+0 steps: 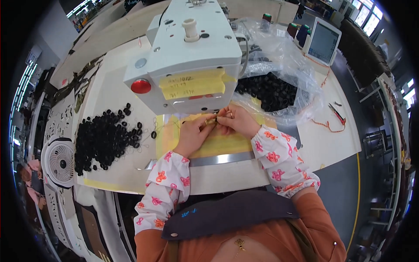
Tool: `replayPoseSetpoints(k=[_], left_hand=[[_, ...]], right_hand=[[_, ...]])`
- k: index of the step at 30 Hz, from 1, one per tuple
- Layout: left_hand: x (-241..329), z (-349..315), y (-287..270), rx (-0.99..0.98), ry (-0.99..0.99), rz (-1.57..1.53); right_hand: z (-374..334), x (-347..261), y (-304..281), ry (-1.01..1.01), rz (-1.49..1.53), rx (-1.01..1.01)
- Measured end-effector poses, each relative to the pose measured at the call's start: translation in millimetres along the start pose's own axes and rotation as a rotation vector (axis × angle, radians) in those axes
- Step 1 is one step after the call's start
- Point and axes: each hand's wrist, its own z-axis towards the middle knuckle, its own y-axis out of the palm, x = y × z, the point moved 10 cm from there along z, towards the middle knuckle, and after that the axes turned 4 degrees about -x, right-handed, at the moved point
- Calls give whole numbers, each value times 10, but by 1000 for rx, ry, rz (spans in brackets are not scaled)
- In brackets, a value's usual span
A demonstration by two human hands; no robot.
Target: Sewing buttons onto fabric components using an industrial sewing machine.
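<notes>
**What the view keeps back**

The small piece (pixel 212 121) pinched between the left hand (pixel 192 133) and right hand (pixel 238 122) is too small to identify — the sewing machine (pixel 187 56) head hides the needle area. The clear bag (pixel 283 83) blurs its black contents.

Head view, steeply down, close.

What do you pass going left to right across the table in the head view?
Small fan → black pile → left hand → right hand → clear bag of black pieces → red-handled snips.
</notes>
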Motion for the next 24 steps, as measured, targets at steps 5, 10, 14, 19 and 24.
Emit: replayPoseSetpoints(k=[5,10,14,19,24], left_hand=[[-138,33,52,-66,-124,-47],[-172,9,1,2,-127,-5],[-132,39,-34,37,-108,100],[-190,111,29,-13,-189,173],[-271,118,-39,30,-273,240]], right_hand=[[88,75,38,44,75,-19],[73,109,101,102,84,-30],[30,9,-40,-118,-242,192],[-121,-301,-90,-479,-497,446],[-131,-338,-115,-513,-535,519]])
